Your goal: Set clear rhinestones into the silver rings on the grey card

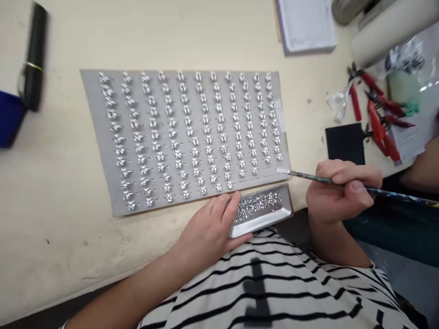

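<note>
A grey board (99,137) lies on the table, set with rows of small sparkling silver flower-like pieces (195,151). Just below its lower edge, my left hand (209,224) grips the left end of a shallow metal tray (262,221), thumb under and fingers over the rim. Many tiny glittering stones (259,203) lie in that tray. My right hand (343,189) is closed around a thin paintbrush (308,177). The brush's pale tip reaches the board's lower right corner, where a few slits carry no pieces.
Red-handled pliers (379,123) and a black square pad (345,144) lie to the right. A paper pad (307,27) is at the top right. On the left are a dark, long object (35,55) and a blue container (10,119). Another person's arm (423,176) shows at the right edge.
</note>
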Motion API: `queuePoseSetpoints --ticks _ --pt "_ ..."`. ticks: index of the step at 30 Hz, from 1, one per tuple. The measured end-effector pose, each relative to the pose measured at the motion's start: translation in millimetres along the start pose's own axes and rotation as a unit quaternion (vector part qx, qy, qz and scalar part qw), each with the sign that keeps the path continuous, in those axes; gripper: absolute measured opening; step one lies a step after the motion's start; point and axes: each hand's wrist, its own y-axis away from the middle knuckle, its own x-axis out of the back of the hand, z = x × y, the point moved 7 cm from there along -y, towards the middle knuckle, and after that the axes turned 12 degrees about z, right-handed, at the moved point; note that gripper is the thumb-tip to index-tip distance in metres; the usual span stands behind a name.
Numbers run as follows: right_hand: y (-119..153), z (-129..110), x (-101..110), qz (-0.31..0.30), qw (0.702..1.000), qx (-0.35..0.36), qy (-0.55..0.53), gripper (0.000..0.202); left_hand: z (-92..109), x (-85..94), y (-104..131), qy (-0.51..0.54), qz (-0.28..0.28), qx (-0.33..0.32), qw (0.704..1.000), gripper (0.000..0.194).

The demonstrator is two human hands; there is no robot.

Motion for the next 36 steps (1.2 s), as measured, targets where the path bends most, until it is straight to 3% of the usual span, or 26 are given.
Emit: queuePoseSetpoints --ticks 4,9,12,17,36 --pt "-41.6 12.6 -22.7 0.034 0.999 0.01 0.027 0.016 -0.6 -2.4 1.0 -0.007 -0.004 0.004 1.0 0.076" --pt "-69.6 52.5 -46.4 -0.004 0.996 -0.011 0.092 0.017 -0.9 -5.0 3.8 -0.016 -0.001 0.004 1.0 0.078" --pt "-70.1 72.2 -52.0 -0.032 0.992 -0.024 0.12 0.02 -1.2 -6.1 4.7 -0.008 -0.009 0.009 1.0 0.077" --pt "-68.4 85.6 -52.6 -0.046 0.99 -0.029 0.132 0.018 -0.6 -4.9 2.4 0.003 -0.015 0.013 1.0 0.077" --pt "-69.8 95.5 -54.4 -0.067 0.987 -0.036 0.141 0.017 0.0 -4.1 0.4 0.002 -0.01 0.006 1.0 0.075"
